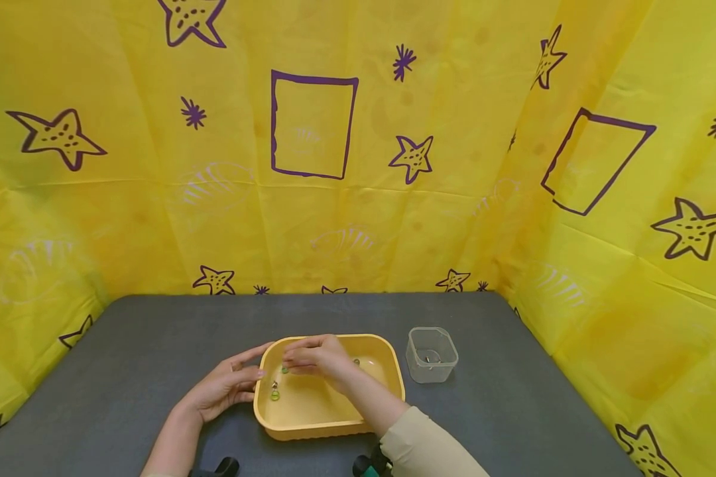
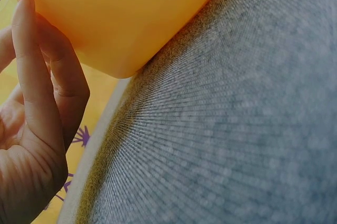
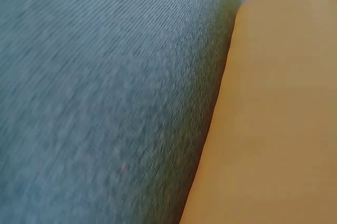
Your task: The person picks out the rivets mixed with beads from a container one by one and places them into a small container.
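Note:
A yellow tray-like tub with rounded corners stands on the dark table. My left hand is at its left side, with the index finger along the far left corner and the thumb tip at the rim. In the left wrist view, fingers of that hand touch the tub's outer wall. Over the tub's far left part, my right hand pinches a small green piece with its fingertips. Another small green piece with a shiny part lies at the tub's left side.
To the right of the tub stands a clear plastic cup with something small inside. Another tiny piece shows beyond my right wrist. Yellow cloth with starfish drawings hangs behind the table. Black items sit at the near edge.

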The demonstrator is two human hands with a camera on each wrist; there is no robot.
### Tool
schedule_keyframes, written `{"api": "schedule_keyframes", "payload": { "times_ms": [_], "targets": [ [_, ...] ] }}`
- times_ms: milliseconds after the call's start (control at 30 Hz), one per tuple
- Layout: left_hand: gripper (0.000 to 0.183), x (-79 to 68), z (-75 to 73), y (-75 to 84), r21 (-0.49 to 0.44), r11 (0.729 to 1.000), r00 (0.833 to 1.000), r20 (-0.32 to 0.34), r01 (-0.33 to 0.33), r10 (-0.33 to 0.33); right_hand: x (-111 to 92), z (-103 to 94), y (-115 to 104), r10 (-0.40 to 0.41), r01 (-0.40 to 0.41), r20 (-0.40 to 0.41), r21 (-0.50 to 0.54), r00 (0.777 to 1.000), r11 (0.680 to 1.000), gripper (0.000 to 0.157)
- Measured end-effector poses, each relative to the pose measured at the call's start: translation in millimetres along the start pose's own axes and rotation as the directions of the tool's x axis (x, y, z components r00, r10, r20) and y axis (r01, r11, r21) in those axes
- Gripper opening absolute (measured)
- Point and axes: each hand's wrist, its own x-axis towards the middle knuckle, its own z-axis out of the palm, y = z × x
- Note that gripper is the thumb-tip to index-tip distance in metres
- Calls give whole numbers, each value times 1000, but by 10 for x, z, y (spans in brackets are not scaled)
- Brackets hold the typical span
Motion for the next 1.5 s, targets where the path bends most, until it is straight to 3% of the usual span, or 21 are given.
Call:
{"api": "schedule_keyframes", "payload": {
  "times_ms": [333,1500],
  "targets": [
    [71,-4,-11,2,-11,1000,1000,22,-15,15,84,135,74,29,-30,-47,-30,998,999,20],
    [72,13,-13,-5,-41,999,998,57,-12,15,148,190,319,21,-30,-34,-281,999,959,14]
  ]
}}
